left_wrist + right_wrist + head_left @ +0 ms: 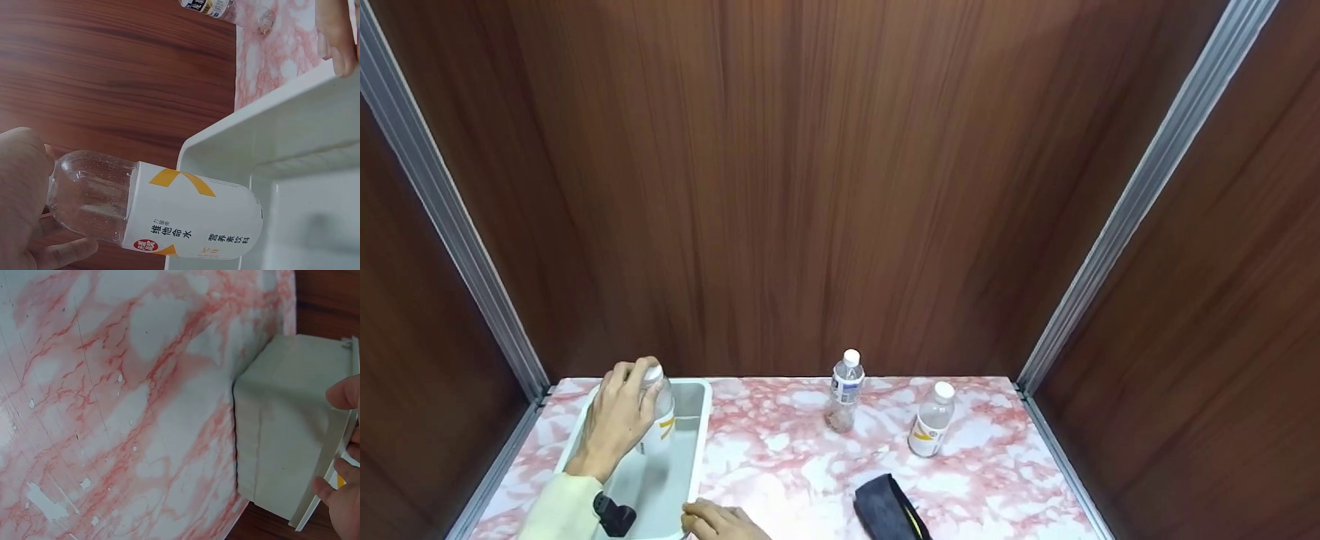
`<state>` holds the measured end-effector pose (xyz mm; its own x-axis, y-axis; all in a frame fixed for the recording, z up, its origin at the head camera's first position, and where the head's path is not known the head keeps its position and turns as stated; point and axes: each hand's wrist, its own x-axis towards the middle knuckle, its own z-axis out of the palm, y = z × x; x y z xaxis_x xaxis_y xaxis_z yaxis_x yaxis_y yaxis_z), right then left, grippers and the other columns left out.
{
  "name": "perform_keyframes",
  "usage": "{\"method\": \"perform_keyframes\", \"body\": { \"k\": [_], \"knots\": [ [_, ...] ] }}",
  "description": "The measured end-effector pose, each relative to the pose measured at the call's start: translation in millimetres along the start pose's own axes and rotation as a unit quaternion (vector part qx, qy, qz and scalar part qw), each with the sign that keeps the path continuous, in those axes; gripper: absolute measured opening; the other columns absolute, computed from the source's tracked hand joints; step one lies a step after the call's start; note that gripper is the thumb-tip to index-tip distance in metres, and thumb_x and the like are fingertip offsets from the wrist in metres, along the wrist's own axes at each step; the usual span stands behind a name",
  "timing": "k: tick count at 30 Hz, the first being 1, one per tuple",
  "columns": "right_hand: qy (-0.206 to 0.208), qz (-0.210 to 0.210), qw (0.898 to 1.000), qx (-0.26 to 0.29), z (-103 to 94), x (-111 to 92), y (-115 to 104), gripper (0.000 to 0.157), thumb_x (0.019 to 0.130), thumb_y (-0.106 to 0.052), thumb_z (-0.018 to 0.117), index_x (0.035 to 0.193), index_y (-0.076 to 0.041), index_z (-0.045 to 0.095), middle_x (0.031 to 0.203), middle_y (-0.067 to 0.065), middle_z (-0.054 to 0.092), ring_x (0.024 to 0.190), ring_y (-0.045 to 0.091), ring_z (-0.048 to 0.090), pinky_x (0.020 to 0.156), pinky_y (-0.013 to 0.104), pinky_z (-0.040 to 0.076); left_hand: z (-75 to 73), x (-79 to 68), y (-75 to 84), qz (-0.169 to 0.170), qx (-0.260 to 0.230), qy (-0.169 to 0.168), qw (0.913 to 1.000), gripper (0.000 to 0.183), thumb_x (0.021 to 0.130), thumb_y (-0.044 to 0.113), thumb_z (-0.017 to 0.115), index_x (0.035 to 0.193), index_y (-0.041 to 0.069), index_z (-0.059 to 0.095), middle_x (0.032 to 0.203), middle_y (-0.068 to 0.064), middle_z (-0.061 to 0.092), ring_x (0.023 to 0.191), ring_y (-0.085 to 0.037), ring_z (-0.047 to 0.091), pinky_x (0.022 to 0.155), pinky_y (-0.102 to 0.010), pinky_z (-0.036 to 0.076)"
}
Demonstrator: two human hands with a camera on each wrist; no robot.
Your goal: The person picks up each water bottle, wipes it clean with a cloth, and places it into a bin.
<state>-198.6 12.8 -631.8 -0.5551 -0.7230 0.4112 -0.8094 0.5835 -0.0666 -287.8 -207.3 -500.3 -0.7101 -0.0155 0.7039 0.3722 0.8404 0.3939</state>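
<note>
My left hand (616,420) holds a clear plastic bottle (191,211) by its cap end, fingers and thumb around the top. White label with orange stripes wraps the bottle's lower half. It hangs upright over a pale grey-green plastic bin (703,442), its base within the bin's outline in the head view. My right hand (724,520) grips the bin's right rim near the front corner; in the right wrist view its fingers (344,392) lie over the edge, against the outer wall. The bin stands at the table's left side.
Two more bottles stand on the pink marbled table (780,480): one with a blue-and-white label (846,390) near the back, another with a white-and-orange label (928,435) farther right. A dark pouch (885,508) lies at the front. Wood-grain panels (840,187) enclose the table.
</note>
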Motion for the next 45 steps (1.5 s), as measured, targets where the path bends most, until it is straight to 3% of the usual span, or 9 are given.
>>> {"method": "perform_keyframes", "body": {
  "k": [5,13,18,22,26,29,35,41,45],
  "knots": [
    [0.064,-0.002,0.997,-0.043,9.1,-2,-4,0.037,0.108,-0.047,0.039,0.137,-0.031,0.054,0.141,-0.011,0.057,0.129,0.002,0.059,0.097,0.019,0.052,0.2,-1.4,-1.6,0.006,0.002,0.006,1.0,0.027,0.09,0.006,0.071,0.116,0.008,0.065,0.1,-0.02,0.063,0.094,-0.043,0.061,0.079,-0.057,0.05],
    [0.068,0.001,0.996,-0.049,12.3,-4,-8,0.038,0.109,-0.043,0.038,0.145,-0.035,0.048,0.154,-0.011,0.049,0.137,0.007,0.055,0.098,0.025,0.055,3.1,-4.6,-7.3,0.002,0.006,-0.001,1.0,0.029,0.09,0.005,0.071,0.117,0.01,0.064,0.1,-0.02,0.063,0.094,-0.042,0.061,0.079,-0.056,0.049],
    [0.021,-0.003,1.0,0.01,9.1,-8,-8,0.047,0.108,-0.05,0.033,0.155,-0.043,0.033,0.16,-0.009,0.041,0.141,0.011,0.052,0.096,0.035,0.058,5.3,-8.4,-9.4,-0.006,0.006,-0.009,0.9999,0.029,0.09,0.006,0.07,0.118,0.01,0.064,0.102,-0.021,0.064,0.094,-0.043,0.062,0.082,-0.055,0.049],
    [-0.021,-0.019,0.999,-0.02,10.6,-9,-3,0.048,0.109,-0.052,0.027,0.156,-0.044,0.029,0.163,-0.011,0.036,0.146,0.008,0.044,0.094,0.033,0.058,8.0,-11.3,-11.8,-0.011,0.005,-0.014,0.9998,0.029,0.091,0.007,0.07,0.119,0.01,0.064,0.103,-0.021,0.065,0.094,-0.043,0.062,0.081,-0.056,0.049],
    [0.049,-0.05,0.989,-0.127,26.3,-11,0,0.043,0.109,-0.042,0.036,0.153,-0.042,0.039,0.159,-0.012,0.044,0.145,0.005,0.045,0.086,0.022,0.058,10.6,-14.0,-16.8,-0.019,0.006,-0.02,0.9996,0.029,0.09,0.006,0.07,0.118,0.01,0.063,0.102,-0.021,0.064,0.094,-0.043,0.062,0.08,-0.057,0.049],
    [0.102,-0.058,0.979,-0.165,37.2,-12,1,0.042,0.108,-0.037,0.043,0.15,-0.04,0.044,0.157,-0.011,0.047,0.144,0.006,0.047,0.081,0.018,0.058,11.3,-15.6,-21.1,-0.03,0.008,-0.03,0.9991,0.03,0.091,0.006,0.07,0.119,0.011,0.062,0.102,-0.021,0.064,0.096,-0.044,0.062,0.081,-0.057,0.049],
    [0.125,-0.054,0.98,-0.146,44.5,-12,1,0.039,0.108,-0.04,0.043,0.146,-0.04,0.05,0.157,-0.01,0.047,0.143,0.007,0.048,0.082,0.021,0.059,13.2,-18.2,-28.7,-0.053,0.014,-0.051,0.9972,0.031,0.092,0.009,0.068,0.122,0.013,0.06,0.106,-0.021,0.063,0.1,-0.044,0.061,0.082,-0.06,0.049],
    [0.135,-0.042,0.975,-0.169,50.7,-13,-1,0.039,0.107,-0.044,0.043,0.145,-0.042,0.05,0.159,-0.012,0.044,0.147,0.006,0.043,0.084,0.02,0.058,15.2,-21.7,-37.3,-0.065,0.019,-0.061,0.9958,0.03,0.094,0.01,0.066,0.123,0.011,0.059,0.111,-0.022,0.063,0.103,-0.044,0.061,0.082,-0.062,0.05],
    [0.133,-0.03,0.979,-0.15,53.1,-14,-3,0.037,0.107,-0.044,0.044,0.143,-0.042,0.053,0.159,-0.013,0.044,0.147,0.005,0.043,0.083,0.02,0.058,16.0,-23.3,-43.3,-0.078,0.024,-0.07,0.9942,0.03,0.095,0.011,0.064,0.124,0.012,0.058,0.111,-0.022,0.061,0.102,-0.044,0.06,0.081,-0.063,0.049]
  ]
}}
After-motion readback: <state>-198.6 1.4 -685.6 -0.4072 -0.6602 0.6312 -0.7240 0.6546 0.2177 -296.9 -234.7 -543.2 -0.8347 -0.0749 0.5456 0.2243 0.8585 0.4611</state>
